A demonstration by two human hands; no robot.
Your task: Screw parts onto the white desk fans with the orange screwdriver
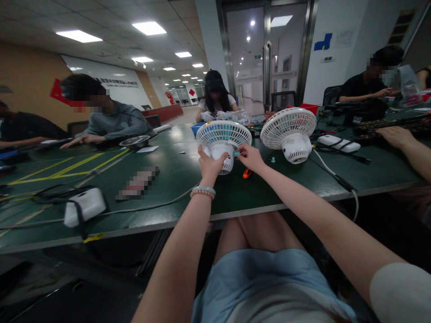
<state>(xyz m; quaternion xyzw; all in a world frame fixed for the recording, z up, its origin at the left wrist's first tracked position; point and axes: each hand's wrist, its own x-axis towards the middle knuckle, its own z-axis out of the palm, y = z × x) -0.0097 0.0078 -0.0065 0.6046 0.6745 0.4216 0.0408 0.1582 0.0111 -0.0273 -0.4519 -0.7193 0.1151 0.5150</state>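
A white electric fan head (227,168) rests on the green table with its round grille tilted away from me. My left hand (211,165) is closed around its motor housing, thumb across the near side. At the housing's right side, my right hand (251,157) pinches a small thin teal piece (237,153); its kind is too small to make out, and its tip points at the housing. An orange tool (247,173) lies just below my right hand. Farther right sits a small pale teal part (272,159).
A second white fan (296,144) stands to the right, its cable (328,168) running over the table edge. White power adapters (85,207) lie left and right. A blurred flat object (138,183) is left of my hand. Co-workers (215,96) sit around the table (178,197).
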